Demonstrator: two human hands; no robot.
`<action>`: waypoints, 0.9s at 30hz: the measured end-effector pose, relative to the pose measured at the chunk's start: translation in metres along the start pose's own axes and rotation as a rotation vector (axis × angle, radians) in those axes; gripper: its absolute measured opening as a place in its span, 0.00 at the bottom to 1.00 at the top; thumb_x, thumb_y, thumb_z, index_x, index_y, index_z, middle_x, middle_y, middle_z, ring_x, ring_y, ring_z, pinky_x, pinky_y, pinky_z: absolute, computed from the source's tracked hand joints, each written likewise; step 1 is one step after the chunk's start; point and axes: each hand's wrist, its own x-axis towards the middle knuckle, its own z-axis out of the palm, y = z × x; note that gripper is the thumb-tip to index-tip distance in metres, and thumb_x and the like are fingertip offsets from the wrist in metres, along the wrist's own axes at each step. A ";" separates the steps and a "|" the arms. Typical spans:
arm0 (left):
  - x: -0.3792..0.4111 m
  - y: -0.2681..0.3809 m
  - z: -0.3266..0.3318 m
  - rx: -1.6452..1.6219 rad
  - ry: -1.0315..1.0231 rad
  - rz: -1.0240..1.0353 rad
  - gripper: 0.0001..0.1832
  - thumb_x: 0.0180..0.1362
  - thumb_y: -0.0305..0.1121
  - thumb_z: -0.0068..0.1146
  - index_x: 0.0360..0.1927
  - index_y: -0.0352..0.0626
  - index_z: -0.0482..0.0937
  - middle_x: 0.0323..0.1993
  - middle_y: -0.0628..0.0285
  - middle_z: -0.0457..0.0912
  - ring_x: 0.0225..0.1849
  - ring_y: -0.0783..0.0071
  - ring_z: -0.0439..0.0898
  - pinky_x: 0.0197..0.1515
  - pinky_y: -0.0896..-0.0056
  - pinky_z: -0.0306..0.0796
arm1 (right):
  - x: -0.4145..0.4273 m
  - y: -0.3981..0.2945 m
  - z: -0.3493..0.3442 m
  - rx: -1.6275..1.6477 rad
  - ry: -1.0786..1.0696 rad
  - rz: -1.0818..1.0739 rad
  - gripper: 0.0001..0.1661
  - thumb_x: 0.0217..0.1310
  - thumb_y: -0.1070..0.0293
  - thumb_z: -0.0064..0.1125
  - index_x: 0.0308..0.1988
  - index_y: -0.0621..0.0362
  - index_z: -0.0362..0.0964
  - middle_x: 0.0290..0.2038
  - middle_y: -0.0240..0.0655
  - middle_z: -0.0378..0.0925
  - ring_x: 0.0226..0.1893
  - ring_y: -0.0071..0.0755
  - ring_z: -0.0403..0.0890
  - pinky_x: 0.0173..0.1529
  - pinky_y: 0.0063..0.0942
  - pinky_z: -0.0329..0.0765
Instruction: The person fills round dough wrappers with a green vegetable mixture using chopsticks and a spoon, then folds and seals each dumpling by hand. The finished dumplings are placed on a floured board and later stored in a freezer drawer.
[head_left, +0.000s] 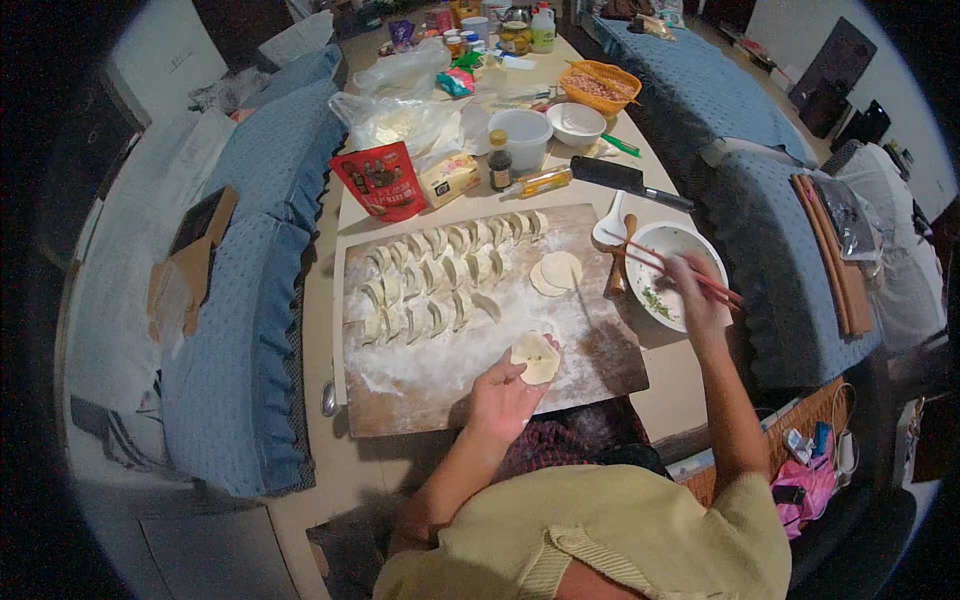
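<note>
On my left hand (504, 401) lies a round dumpling wrapper (535, 360) with a few green specks near its middle. The fingers support it from below, over the front part of a floured wooden board (450, 382). My right hand (691, 289), somewhat blurred, grips a pair of reddish chopsticks (649, 259) above a white bowl (716, 259). Some filling with chopped greens (656, 304) clings to the bowl's inside. Folded dumplings (454, 271) stand in three rows on the board's left and back. A small overlapping pile of wrappers (556, 273) rests at the board's right.
Between board and bowl are a white spoon (611, 223) and a wooden rolling pin (622, 259). Behind lie a black cleaver (607, 174), an oil bottle (541, 181), a dark sauce bottle (500, 161) and a red pouch (381, 182). Farther back stands an orange basket (628, 73). Blue-covered sofas (225, 315) flank the table.
</note>
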 end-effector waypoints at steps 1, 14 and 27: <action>0.001 -0.002 0.001 -0.006 0.014 -0.020 0.33 0.50 0.22 0.48 0.63 0.29 0.61 0.62 0.45 0.67 0.67 0.51 0.63 0.72 0.54 0.53 | 0.021 0.005 0.007 -0.145 -0.157 -0.101 0.15 0.66 0.59 0.54 0.36 0.62 0.72 0.34 0.37 0.73 0.34 0.35 0.79 0.37 0.32 0.77; 0.009 0.001 -0.006 -0.018 0.100 -0.063 0.31 0.51 0.22 0.51 0.62 0.28 0.62 0.62 0.41 0.66 0.67 0.47 0.62 0.72 0.51 0.54 | 0.161 0.086 0.080 -0.869 -0.604 -0.584 0.21 0.45 0.75 0.60 0.44 0.55 0.71 0.43 0.40 0.72 0.47 0.48 0.76 0.48 0.39 0.77; 0.051 -0.032 -0.004 0.112 0.151 -0.254 0.30 0.57 0.22 0.47 0.64 0.30 0.57 0.64 0.40 0.64 0.68 0.48 0.62 0.72 0.51 0.54 | 0.223 0.135 0.035 -1.220 -0.921 -0.717 0.21 0.47 0.66 0.62 0.45 0.40 0.80 0.41 0.33 0.74 0.47 0.42 0.71 0.51 0.35 0.70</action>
